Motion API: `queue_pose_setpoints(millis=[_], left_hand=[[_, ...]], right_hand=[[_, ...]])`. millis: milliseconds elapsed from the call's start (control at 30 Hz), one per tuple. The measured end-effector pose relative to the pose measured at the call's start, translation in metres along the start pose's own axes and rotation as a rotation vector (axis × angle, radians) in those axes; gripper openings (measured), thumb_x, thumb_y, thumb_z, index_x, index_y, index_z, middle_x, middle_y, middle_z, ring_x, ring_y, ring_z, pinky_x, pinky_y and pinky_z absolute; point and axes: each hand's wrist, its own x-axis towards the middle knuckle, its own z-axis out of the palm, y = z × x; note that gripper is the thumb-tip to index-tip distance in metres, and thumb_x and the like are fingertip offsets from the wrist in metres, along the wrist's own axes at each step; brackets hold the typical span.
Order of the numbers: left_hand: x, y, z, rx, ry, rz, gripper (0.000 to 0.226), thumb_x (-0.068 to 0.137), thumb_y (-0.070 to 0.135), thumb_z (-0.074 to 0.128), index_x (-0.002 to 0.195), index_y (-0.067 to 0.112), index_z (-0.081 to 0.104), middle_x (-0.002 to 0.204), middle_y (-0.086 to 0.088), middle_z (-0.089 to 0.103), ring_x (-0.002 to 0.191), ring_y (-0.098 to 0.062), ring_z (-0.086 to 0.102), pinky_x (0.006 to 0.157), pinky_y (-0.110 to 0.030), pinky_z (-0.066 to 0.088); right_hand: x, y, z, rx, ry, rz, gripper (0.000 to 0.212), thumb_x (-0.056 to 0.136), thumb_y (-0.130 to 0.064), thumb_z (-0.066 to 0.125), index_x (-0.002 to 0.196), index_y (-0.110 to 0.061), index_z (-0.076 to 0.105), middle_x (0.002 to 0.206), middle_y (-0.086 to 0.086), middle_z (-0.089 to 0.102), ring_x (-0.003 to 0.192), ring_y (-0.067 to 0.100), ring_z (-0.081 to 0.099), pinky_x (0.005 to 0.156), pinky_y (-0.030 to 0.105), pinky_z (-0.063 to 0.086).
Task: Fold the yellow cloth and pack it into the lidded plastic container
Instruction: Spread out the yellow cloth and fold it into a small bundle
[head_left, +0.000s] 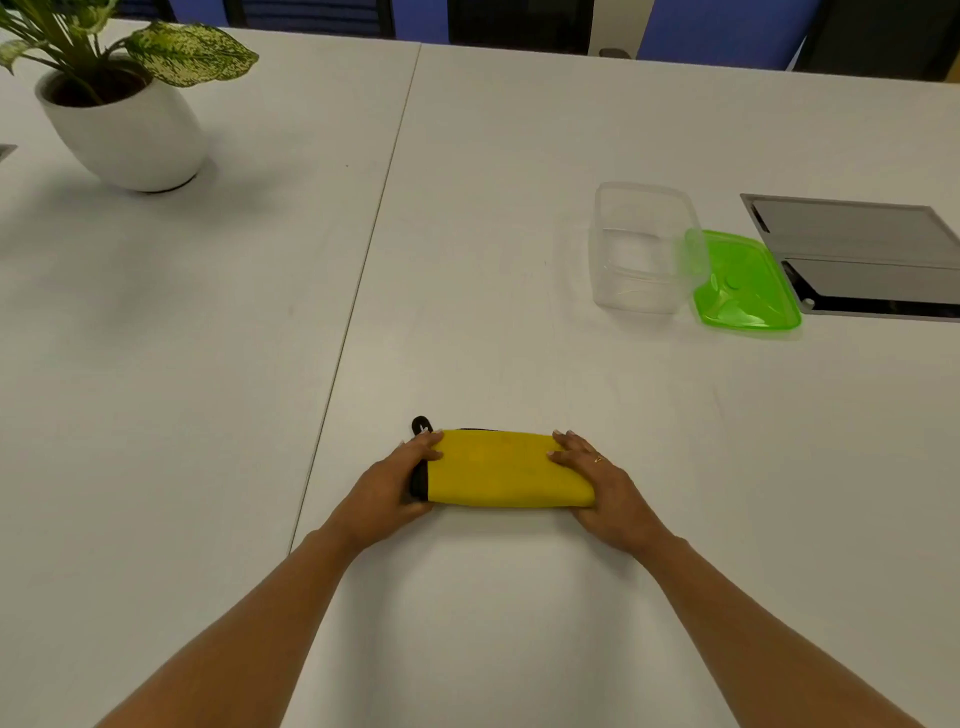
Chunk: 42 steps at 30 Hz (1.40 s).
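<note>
The yellow cloth (498, 470) lies folded into a long narrow band on the white table (467, 234), near its front. It has a black edge and a black loop at its left end. My left hand (395, 483) grips that left end. My right hand (597, 483) holds the right end, fingers on top. The clear plastic container (641, 249) stands open and empty at the far right. Its green lid (743, 283) lies flat beside it, touching its right side.
A potted plant in a white pot (130, 130) stands at the far left. A grey metal cable hatch (862, 249) is set into the table just right of the lid. A seam (374, 228) runs between two tabletops. Chairs stand behind the far edge.
</note>
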Motion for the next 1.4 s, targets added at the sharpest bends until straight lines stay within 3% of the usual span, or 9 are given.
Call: queue_pose_setpoints(millis=[100, 233, 400, 567, 700, 800, 900, 1100, 1400], left_hand=[[0.001, 0.005, -0.003, -0.145, 0.122, -0.095, 0.053, 0.079, 0.004, 0.065, 0.127, 0.021, 0.050, 0.113, 0.009, 0.056, 0.101, -0.007, 0.054, 0.080, 0.000, 0.039], [0.002, 0.012, -0.009, -0.185, 0.395, -0.160, 0.030, 0.084, 0.008, 0.058, 0.112, 0.018, 0.053, 0.086, 0.010, 0.060, 0.069, -0.006, 0.055, 0.058, -0.007, 0.042], [0.001, 0.012, -0.015, -0.198, 0.558, -0.283, 0.037, 0.093, 0.021, 0.050, 0.128, 0.014, 0.044, 0.084, 0.000, 0.058, 0.067, -0.005, 0.053, 0.055, -0.020, 0.043], [-0.011, 0.002, -0.019, 0.091, 0.623, -0.512, 0.038, 0.093, 0.028, 0.048, 0.127, 0.012, 0.044, 0.094, -0.015, 0.067, 0.074, -0.025, 0.058, 0.063, -0.032, 0.044], [-0.018, 0.010, -0.019, 0.337, 0.661, -0.524, 0.045, 0.089, 0.020, 0.055, 0.130, 0.007, 0.044, 0.121, -0.017, 0.060, 0.104, -0.035, 0.058, 0.083, -0.047, 0.045], [-0.017, 0.020, -0.011, 0.496, 0.584, -0.268, 0.042, 0.093, 0.023, 0.046, 0.132, 0.009, 0.045, 0.134, -0.017, 0.051, 0.122, -0.034, 0.050, 0.097, -0.049, 0.041], [-0.014, 0.034, 0.004, 0.575, 0.341, -0.097, 0.064, 0.092, 0.052, 0.013, 0.141, 0.016, 0.035, 0.151, -0.011, 0.032, 0.141, -0.029, 0.028, 0.113, -0.048, 0.023], [-0.009, 0.028, 0.027, 0.706, 0.031, -0.193, 0.100, 0.055, 0.070, -0.037, 0.143, 0.030, -0.013, 0.158, 0.000, -0.010, 0.146, -0.021, -0.010, 0.118, -0.045, -0.003], [-0.005, 0.040, 0.025, 0.741, -0.004, -0.258, 0.120, 0.041, 0.072, -0.045, 0.146, 0.027, -0.008, 0.158, -0.002, -0.008, 0.146, -0.023, -0.007, 0.117, -0.050, 0.000]], right_hand=[[0.006, -0.012, -0.009, 0.202, 0.098, 0.132, 0.046, 0.071, 0.008, 0.066, 0.112, -0.013, 0.062, 0.124, -0.002, 0.057, 0.122, 0.013, 0.049, 0.095, 0.002, 0.036], [0.017, -0.032, -0.012, 0.433, 0.180, 0.260, 0.034, 0.078, 0.006, 0.060, 0.103, -0.016, 0.057, 0.097, 0.004, 0.064, 0.092, 0.019, 0.061, 0.074, 0.017, 0.050], [0.029, -0.051, 0.010, 0.650, 0.145, 0.471, 0.033, 0.088, -0.007, 0.058, 0.120, -0.009, 0.048, 0.114, 0.018, 0.064, 0.096, 0.024, 0.062, 0.084, 0.032, 0.052], [0.033, -0.065, 0.035, 0.556, 0.129, 0.553, 0.040, 0.085, -0.019, 0.064, 0.121, -0.007, 0.052, 0.118, 0.019, 0.063, 0.105, 0.029, 0.062, 0.094, 0.044, 0.051], [0.035, -0.072, 0.044, 0.368, 0.216, 0.504, 0.040, 0.083, -0.022, 0.067, 0.118, -0.005, 0.056, 0.110, 0.015, 0.065, 0.090, 0.018, 0.060, 0.065, 0.006, 0.049], [0.033, -0.078, 0.050, 0.191, 0.265, 0.420, 0.045, 0.087, -0.021, 0.062, 0.127, -0.007, 0.049, 0.124, 0.014, 0.056, 0.110, 0.025, 0.056, 0.088, 0.022, 0.047], [0.025, -0.085, 0.056, -0.063, 0.254, 0.191, 0.049, 0.091, -0.020, 0.052, 0.137, -0.010, 0.037, 0.145, 0.009, 0.038, 0.132, 0.022, 0.036, 0.107, 0.027, 0.032], [0.011, -0.083, 0.070, -0.348, -0.079, 0.112, 0.060, 0.096, -0.039, 0.036, 0.147, -0.020, 0.009, 0.159, 0.001, -0.001, 0.146, 0.017, -0.003, 0.119, 0.040, 0.010], [0.016, -0.086, 0.054, -0.326, -0.201, 0.151, 0.066, 0.095, -0.048, 0.034, 0.147, -0.017, 0.009, 0.159, 0.002, 0.001, 0.146, 0.019, -0.001, 0.119, 0.043, 0.013]])
